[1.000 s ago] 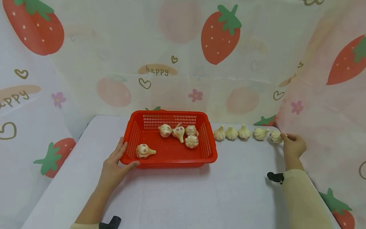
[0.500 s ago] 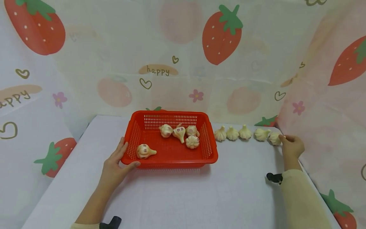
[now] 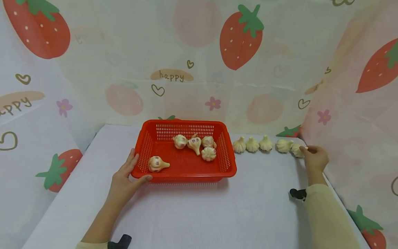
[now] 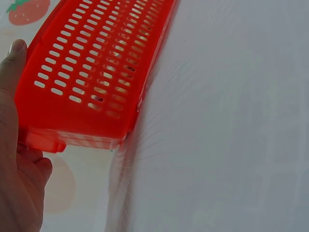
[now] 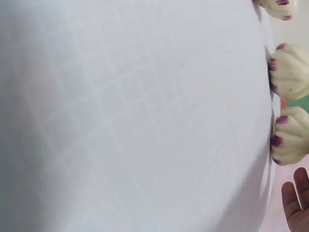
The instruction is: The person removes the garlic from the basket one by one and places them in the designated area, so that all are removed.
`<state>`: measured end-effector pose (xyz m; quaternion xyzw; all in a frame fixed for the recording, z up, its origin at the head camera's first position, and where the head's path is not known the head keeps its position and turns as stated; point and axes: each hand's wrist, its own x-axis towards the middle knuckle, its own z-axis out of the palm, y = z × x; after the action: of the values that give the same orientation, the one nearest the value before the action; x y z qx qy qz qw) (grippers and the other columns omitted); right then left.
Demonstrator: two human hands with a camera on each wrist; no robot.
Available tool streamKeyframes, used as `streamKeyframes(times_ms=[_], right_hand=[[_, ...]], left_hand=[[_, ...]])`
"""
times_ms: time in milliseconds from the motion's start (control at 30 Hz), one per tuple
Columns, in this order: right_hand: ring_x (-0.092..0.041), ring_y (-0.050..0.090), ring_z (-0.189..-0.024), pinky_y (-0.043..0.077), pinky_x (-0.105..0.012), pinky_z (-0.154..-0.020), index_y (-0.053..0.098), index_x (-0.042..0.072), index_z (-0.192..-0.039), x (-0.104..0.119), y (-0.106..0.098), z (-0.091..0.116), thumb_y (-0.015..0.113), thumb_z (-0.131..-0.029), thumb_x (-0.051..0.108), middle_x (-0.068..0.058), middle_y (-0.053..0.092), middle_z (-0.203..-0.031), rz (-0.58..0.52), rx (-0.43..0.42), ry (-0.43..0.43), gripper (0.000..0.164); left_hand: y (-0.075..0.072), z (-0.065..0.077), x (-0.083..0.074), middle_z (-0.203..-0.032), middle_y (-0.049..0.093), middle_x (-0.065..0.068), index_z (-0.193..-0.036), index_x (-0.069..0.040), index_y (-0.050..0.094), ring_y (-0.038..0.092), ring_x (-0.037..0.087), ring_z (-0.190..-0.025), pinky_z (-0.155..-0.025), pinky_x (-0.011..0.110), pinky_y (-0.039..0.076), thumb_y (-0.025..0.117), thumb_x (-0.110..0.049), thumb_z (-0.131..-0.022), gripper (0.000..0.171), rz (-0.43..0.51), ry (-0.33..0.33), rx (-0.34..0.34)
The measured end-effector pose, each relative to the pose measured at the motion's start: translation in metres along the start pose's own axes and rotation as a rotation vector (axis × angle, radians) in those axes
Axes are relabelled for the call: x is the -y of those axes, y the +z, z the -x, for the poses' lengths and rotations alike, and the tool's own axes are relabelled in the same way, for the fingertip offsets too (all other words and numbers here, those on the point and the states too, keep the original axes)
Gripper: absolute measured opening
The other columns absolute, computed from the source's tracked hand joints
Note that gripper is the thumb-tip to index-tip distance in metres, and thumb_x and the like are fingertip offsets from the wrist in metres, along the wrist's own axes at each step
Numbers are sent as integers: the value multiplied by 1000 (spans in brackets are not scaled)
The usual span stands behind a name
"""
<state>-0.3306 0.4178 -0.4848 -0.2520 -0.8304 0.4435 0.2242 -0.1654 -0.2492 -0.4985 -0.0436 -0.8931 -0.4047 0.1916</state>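
A red plastic basket (image 3: 186, 178) with slotted walls stands on the white-covered table. My left hand (image 3: 123, 182) grips its near left corner, thumb on the front rim and fingers along the left side. In the left wrist view, curled fingers (image 4: 34, 166) show below the basket's rim. Several garlic bulbs (image 3: 193, 144) lie inside the basket. To its right runs a row of several more bulbs. My right hand (image 3: 315, 160) pinches the stem end of the rightmost garlic bulb (image 3: 296, 150), which sits close to its neighbour (image 3: 283, 146). Purple marks show on the row's bulbs (image 5: 289, 137) in the right wrist view.
A strawberry-printed cloth (image 3: 196, 86) hangs behind the table and along both sides. Its right side comes close to my right hand. Three upright garlic bulbs (image 3: 252, 144) stand between the basket and the two rightmost ones. The white tabletop (image 3: 217, 214) stretches in front.
My right hand has shifted slightly left with the rightmost garlic bulb, narrowing the gap to the bulb beside it. My left hand and the basket have stayed in place.
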Motion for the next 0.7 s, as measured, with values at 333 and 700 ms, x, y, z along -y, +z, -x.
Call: streamKeyframes(times_ms=[333, 700], right_hand=[[10, 49, -73, 42, -10, -66, 70, 3, -125, -5, -8, -3, 81, -89, 35, 27, 52, -79, -16, -21, -7, 49], [8, 52, -72, 42, -11, -67, 72, 22, -95, 23, -16, 25, 78, -91, 33, 27, 53, -73, -147, -112, -30, 14]], left_hand=[[1, -1, 1, -169, 25, 0, -160, -17, 34, 31, 31, -154, -110, 58, 42, 86, -43, -81, 98, 2, 5, 9], [-1, 0, 0, -169, 26, 0, -159, -15, 36, 31, 31, -154, -111, 55, 41, 87, -42, -81, 98, 3, 0, 7]])
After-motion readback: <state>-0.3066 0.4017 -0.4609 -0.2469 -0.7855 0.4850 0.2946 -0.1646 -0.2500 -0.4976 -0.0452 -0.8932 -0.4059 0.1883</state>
